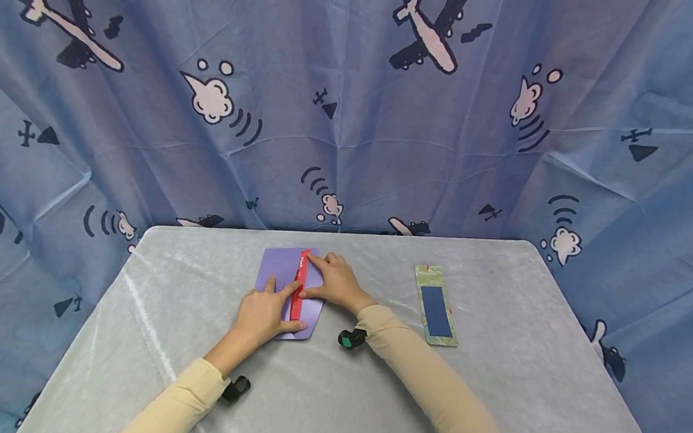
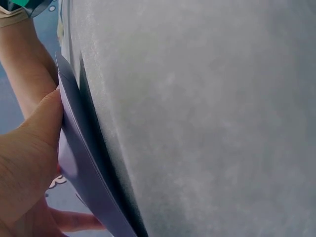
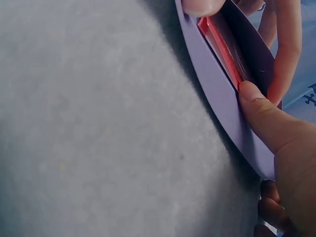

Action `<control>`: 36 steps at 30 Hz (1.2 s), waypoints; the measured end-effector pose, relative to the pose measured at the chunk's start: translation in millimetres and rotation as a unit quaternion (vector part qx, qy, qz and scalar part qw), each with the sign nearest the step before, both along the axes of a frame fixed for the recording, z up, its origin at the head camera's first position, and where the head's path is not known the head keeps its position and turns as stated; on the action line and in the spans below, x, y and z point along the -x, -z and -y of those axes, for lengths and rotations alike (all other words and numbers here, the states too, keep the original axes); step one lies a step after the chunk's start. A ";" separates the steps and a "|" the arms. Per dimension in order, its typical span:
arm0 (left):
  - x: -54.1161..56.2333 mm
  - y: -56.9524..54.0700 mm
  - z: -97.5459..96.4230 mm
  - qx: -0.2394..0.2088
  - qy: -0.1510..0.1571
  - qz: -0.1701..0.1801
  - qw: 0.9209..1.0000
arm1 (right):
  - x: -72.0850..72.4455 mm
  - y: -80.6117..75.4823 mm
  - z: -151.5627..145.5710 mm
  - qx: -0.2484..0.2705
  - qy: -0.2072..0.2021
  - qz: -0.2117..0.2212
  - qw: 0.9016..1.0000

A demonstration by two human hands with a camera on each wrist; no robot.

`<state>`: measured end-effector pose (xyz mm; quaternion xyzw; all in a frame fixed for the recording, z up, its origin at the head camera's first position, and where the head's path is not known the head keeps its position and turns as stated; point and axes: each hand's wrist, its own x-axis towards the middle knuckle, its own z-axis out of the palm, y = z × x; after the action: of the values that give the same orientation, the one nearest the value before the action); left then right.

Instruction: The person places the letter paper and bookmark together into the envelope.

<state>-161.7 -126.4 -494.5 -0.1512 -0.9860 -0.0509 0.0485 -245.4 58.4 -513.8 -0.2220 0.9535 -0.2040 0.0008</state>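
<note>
A flat purple paper folder [image 1: 277, 263] lies near the back of the table, just left of the middle. Along it runs a narrow red strip [image 1: 296, 307]; in the right wrist view the red strip [image 3: 224, 49] edges a clear plastic piece inside the folder's opening. My left hand [image 1: 261, 310] rests on the folder with thumb and fingers spread, the forefinger reaching to the strip. Its thumb lies against the purple paper [image 2: 81, 143] in the left wrist view. My right hand [image 1: 340, 284] holds the strip, its forefinger at the far end and its thumb partway along.
A green patterned packet [image 1: 429, 274] with a dark blue panel lies to the right on the grey-covered table [image 1: 509, 389]. A blue curtain [image 1: 342, 109] with printed airplanes hangs behind the back edge. Dark wrist cameras [image 1: 236, 388] sit at both cuffs.
</note>
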 end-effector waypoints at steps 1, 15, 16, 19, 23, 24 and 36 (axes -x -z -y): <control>-0.1 -0.1 0.0 0.000 0.000 0.001 1.000 | 0.0 0.0 0.5 0.000 0.000 0.000 1.000; -1.3 0.9 -1.1 -0.004 -0.001 0.006 1.000 | -1.1 1.0 4.8 -0.008 0.000 -0.002 1.000; -0.9 1.1 -1.0 -0.004 -0.001 0.005 1.000 | -0.9 1.2 5.1 -0.010 0.001 -0.001 1.000; -0.2 1.4 -0.7 -0.002 -0.002 0.004 1.000 | -0.5 1.8 6.5 -0.013 0.004 -0.002 1.000; -0.2 1.6 -0.7 -0.002 -0.002 0.003 1.000 | 0.1 2.9 7.9 -0.016 0.008 -0.002 1.000; -0.4 1.2 -0.9 -0.002 -0.002 0.002 1.000 | 0.1 3.1 8.2 -0.015 0.008 -0.003 1.000; -0.7 2.3 -1.9 0.002 0.004 -0.015 1.000 | 0.0 1.4 8.7 -0.020 0.013 0.003 1.000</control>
<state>-161.0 -124.5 -496.9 -0.1555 -0.9847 -0.0468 0.0626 -245.3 49.7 -515.2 -0.2092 0.9601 -0.1853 0.0059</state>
